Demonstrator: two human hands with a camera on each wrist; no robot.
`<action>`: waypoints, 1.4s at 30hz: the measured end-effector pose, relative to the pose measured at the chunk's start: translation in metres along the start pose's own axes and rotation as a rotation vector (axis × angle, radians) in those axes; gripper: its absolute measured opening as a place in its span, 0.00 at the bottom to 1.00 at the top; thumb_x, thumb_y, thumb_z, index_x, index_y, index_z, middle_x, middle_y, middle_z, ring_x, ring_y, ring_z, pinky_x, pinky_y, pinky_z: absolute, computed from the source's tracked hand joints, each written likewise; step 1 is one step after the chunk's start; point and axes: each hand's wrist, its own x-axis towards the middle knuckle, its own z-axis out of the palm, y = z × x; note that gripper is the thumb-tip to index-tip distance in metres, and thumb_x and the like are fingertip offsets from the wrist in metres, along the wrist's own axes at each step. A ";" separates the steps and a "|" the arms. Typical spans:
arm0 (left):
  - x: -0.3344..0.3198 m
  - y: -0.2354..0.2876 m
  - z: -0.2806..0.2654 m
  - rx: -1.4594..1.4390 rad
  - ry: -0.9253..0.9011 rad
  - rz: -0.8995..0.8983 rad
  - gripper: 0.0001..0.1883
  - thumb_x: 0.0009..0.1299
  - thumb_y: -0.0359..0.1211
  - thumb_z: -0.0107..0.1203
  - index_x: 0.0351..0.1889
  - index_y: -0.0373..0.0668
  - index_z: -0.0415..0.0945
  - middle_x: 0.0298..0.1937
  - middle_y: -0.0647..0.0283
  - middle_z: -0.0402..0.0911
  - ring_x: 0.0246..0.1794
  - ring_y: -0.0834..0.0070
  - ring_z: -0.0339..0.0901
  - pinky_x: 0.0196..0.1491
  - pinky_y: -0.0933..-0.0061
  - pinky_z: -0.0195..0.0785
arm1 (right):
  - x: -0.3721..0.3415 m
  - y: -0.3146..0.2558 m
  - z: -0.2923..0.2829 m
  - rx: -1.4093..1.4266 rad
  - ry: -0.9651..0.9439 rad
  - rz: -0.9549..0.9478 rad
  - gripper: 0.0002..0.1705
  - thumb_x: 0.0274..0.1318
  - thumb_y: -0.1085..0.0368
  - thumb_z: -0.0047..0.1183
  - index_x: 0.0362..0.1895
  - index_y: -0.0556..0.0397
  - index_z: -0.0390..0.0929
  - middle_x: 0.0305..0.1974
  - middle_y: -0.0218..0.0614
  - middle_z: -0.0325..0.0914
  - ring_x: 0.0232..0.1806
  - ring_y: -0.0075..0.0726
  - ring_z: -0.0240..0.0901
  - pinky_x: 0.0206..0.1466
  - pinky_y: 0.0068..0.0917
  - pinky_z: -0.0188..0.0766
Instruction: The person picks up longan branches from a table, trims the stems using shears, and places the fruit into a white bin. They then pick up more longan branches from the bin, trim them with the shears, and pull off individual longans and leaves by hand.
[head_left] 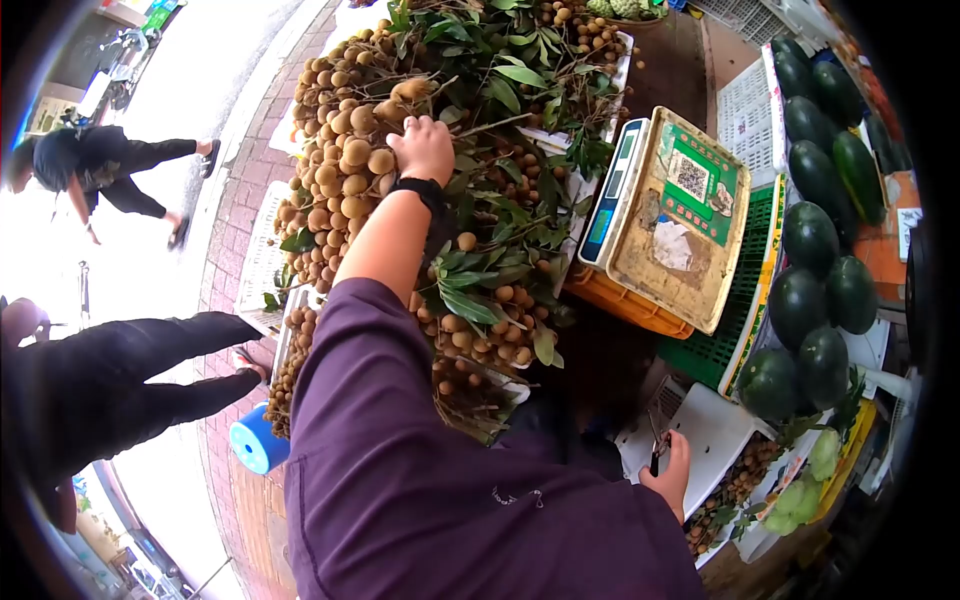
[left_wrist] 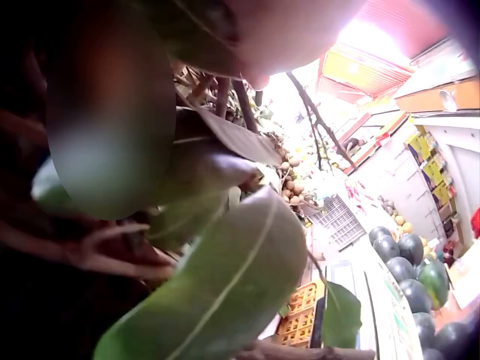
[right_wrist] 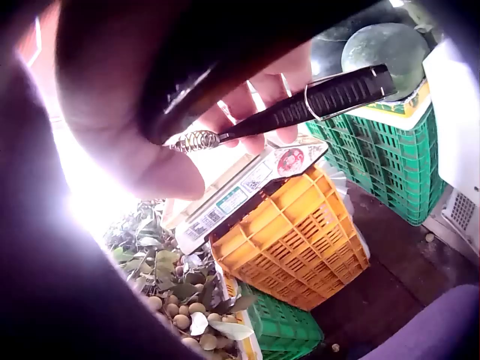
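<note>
My left hand [head_left: 425, 152], with a dark band at the wrist, reaches into a heap of longans [head_left: 340, 175] in the head view. Its fingers curl over a longan bunch at the twigs beside the round brown fruit. Large green leaves [left_wrist: 225, 285] and stems crowd close below this hand in the left wrist view, hiding part of the grip. Down by my right side, my right hand [head_left: 672, 472] holds pruning shears [head_left: 657, 450]. Their black handle [right_wrist: 330, 101] and coil spring [right_wrist: 196, 141] show in the right wrist view, with fingers wrapped around them.
A worn scale [head_left: 680, 220] bearing a QR code sits on an orange crate [right_wrist: 292, 240] right of the heap. Dark watermelons [head_left: 810, 235] line the far right. A blue stool [head_left: 258, 440] stands left, near a person in dark trousers [head_left: 150, 390]; another person [head_left: 110, 165] walks the street.
</note>
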 end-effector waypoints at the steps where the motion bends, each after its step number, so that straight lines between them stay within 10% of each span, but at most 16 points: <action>1: -0.001 -0.006 -0.004 -0.001 0.009 -0.007 0.08 0.56 0.37 0.38 0.29 0.46 0.65 0.33 0.65 0.64 0.40 0.69 0.59 0.33 0.61 0.52 | -0.001 0.002 0.002 0.012 0.016 0.014 0.31 0.20 0.69 0.44 0.40 0.61 0.56 0.39 0.47 0.57 0.43 0.50 0.52 0.46 0.33 0.50; 5: -0.008 -0.017 -0.009 -0.040 -0.031 -0.052 0.08 0.55 0.35 0.37 0.31 0.47 0.63 0.37 0.62 0.61 0.41 0.66 0.56 0.36 0.53 0.49 | -0.002 0.003 0.009 0.064 0.008 0.053 0.31 0.20 0.69 0.44 0.41 0.60 0.55 0.39 0.48 0.57 0.42 0.50 0.52 0.46 0.33 0.50; 9: -0.011 0.002 -0.026 -0.004 -0.295 -0.060 0.15 0.55 0.32 0.35 0.42 0.50 0.61 0.53 0.61 0.46 0.55 0.65 0.40 0.43 0.33 0.26 | 0.001 0.002 0.015 0.075 0.005 0.031 0.31 0.21 0.68 0.44 0.41 0.60 0.55 0.39 0.48 0.57 0.42 0.50 0.53 0.46 0.32 0.51; 23: -0.028 -0.043 -0.030 0.042 -0.231 0.019 0.21 0.53 0.39 0.42 0.46 0.56 0.56 0.53 0.64 0.47 0.50 0.60 0.49 0.43 0.45 0.45 | -0.011 0.012 0.015 0.104 0.069 0.068 0.31 0.21 0.68 0.44 0.41 0.59 0.56 0.39 0.48 0.57 0.43 0.50 0.53 0.47 0.31 0.50; 42: -0.054 -0.063 -0.052 0.062 -0.362 0.074 0.31 0.49 0.42 0.48 0.52 0.62 0.46 0.55 0.65 0.44 0.57 0.62 0.35 0.49 0.41 0.27 | -0.004 0.022 0.014 0.179 0.164 0.092 0.32 0.22 0.69 0.45 0.43 0.58 0.55 0.42 0.47 0.55 0.45 0.49 0.51 0.48 0.31 0.50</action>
